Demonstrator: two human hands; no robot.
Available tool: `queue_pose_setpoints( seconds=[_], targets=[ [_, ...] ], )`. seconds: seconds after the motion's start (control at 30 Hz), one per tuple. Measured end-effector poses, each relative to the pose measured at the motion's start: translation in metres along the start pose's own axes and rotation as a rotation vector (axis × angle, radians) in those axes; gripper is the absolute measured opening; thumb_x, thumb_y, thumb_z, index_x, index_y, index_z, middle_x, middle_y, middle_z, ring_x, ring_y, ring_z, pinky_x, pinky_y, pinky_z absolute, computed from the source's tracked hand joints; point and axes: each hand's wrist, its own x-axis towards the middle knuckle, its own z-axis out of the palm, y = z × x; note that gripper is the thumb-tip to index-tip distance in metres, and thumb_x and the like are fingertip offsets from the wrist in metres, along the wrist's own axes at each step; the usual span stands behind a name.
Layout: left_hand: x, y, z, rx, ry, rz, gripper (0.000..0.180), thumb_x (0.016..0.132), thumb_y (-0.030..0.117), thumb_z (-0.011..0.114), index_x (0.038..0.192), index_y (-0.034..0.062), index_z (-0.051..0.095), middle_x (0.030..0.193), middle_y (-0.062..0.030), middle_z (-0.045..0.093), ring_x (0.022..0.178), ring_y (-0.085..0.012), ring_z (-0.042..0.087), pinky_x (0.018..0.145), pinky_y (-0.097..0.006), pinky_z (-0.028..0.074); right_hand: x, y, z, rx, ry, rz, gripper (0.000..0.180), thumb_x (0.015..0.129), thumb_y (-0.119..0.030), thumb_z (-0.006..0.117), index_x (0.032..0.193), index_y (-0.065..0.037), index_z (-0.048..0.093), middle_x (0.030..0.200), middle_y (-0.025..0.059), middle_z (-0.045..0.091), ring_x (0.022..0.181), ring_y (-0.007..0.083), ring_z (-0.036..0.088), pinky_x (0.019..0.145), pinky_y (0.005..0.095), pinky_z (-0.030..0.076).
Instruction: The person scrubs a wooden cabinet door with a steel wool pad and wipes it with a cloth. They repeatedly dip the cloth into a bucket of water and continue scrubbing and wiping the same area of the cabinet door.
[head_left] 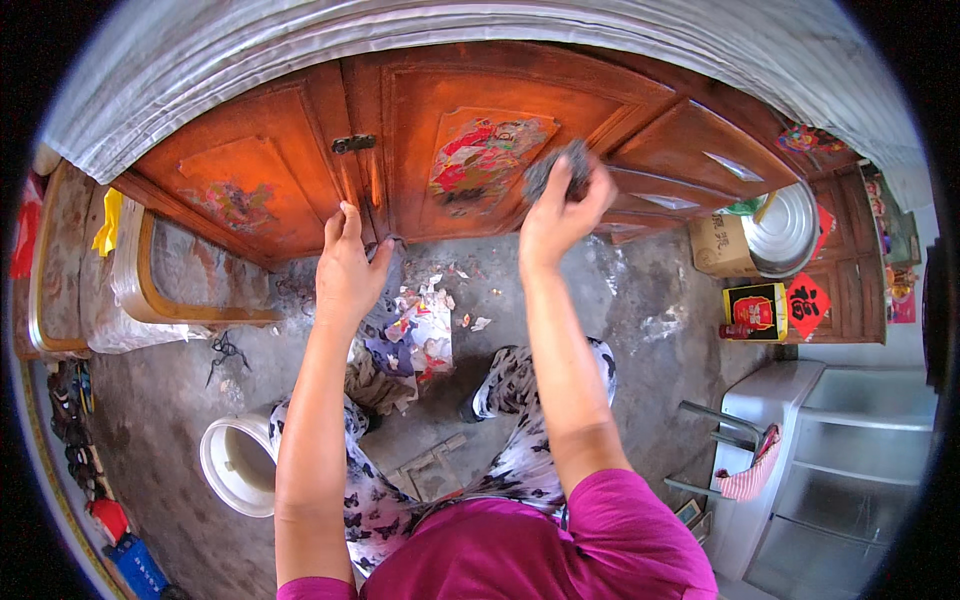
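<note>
A dark grey scrubbing pad (541,177), slightly blurred, is pinched in my right hand (566,215). That hand is at the right of a torn, peeling picture (480,160) on the orange-brown wooden cabinet door (400,100). My left hand (350,265) rests at the cabinet's lower front, fingers extended and thumb apart. Beside its thumb is a bit of grey cloth (396,262); whether they touch I cannot tell. Left of the dark metal latch (353,144), another door carries a second scraped picture (232,203).
Paper scraps (425,320) and crumpled cloth litter the concrete floor below the cabinet. A white bucket (240,465) stands near my left leg. At left is a wood-edged bench (150,270); at right are a cardboard box (722,246), a metal pot (785,235) and a glass-fronted cabinet (850,460).
</note>
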Motion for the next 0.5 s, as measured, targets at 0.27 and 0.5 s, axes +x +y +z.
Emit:
queue_pose_setpoints(
  seconds=[0.27,0.5],
  targets=[
    [0.002,0.01,0.004,-0.012,-0.008,0.012,0.08,0.092,0.026,0.074,0.153,-0.0075,0.036,0.145,-0.0294,0.05,0.122,-0.0471,0.061,0.098,-0.047,0.055,0.015,0.034,-0.012,-0.226,-0.049,-0.292,0.026,0.084,0.0,0.069,0.109,-0.004,0.063,0.114,0.0182,0.06,0.11,0.0387,0.059,0.099,0.0487,0.047],
    [0.0,0.003,0.002,0.002,-0.01,0.005,0.081,0.092,0.026,0.075,0.153,-0.0089,0.034,0.145,-0.0286,0.051,0.12,-0.047,0.063,0.097,-0.048,0.056,0.037,-0.014,-0.005,-0.157,0.019,-0.127,0.017,0.094,-0.011,0.073,0.106,-0.001,0.066,0.106,0.0155,0.062,0.105,0.0342,0.059,0.096,0.045,0.046]
  ],
)
